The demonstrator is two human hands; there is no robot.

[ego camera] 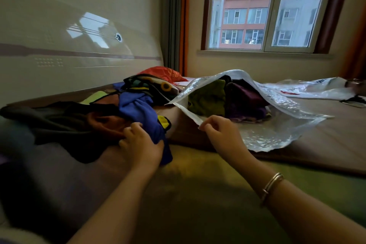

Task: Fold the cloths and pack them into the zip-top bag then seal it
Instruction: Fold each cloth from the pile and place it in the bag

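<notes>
A clear zip-top bag (277, 128) lies on the bed at centre right, its mouth lifted open toward me. Inside it sit a green cloth (208, 99) and a purple cloth (245, 101). My right hand (219, 130) pinches the upper lip of the bag's mouth and holds it up. To the left is a loose pile of cloths, with a blue cloth (138, 109) on top. My left hand (140, 142) grips the near end of that blue cloth. A dark grey cloth (49, 123) spreads out further left.
A red cloth (164, 72) lies at the back of the pile by the curtain. A second plastic bag (309, 89) lies flat at the far right. A white panel runs along the left wall. A window is straight ahead. The bed's near edge steps down just before my arms.
</notes>
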